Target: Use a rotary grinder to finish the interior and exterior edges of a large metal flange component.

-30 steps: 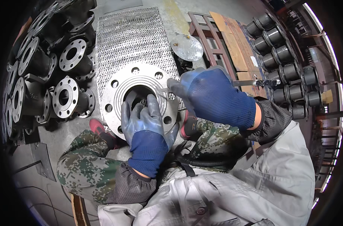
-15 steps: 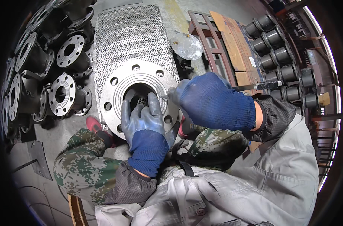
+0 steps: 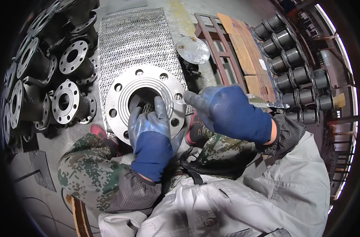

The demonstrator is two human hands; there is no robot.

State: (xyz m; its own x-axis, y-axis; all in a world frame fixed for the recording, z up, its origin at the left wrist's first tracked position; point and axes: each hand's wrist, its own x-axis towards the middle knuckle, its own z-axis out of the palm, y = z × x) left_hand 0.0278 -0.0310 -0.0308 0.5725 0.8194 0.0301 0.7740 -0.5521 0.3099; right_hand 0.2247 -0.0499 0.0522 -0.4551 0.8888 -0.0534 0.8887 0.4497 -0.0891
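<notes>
Flanged pipe fittings (image 3: 65,103) are piled along the floor's left edge. A perforated metal sheet (image 3: 134,39) lies flat at the centre, reaching toward the far edge. Just right of it rests a round metal disc (image 3: 193,49), beside a red frame (image 3: 219,59) bearing wooden boards (image 3: 243,47). Dark pipe sleeves (image 3: 294,75) stand in rows at the right.

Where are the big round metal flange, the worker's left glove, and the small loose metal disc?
flange (image 3: 120,91): head view, on its flat upper-left face between bolt holes.
left hand (image 3: 150,128): head view, on the back of the glove.
metal disc (image 3: 193,49): head view, on the middle of its flat face.
</notes>
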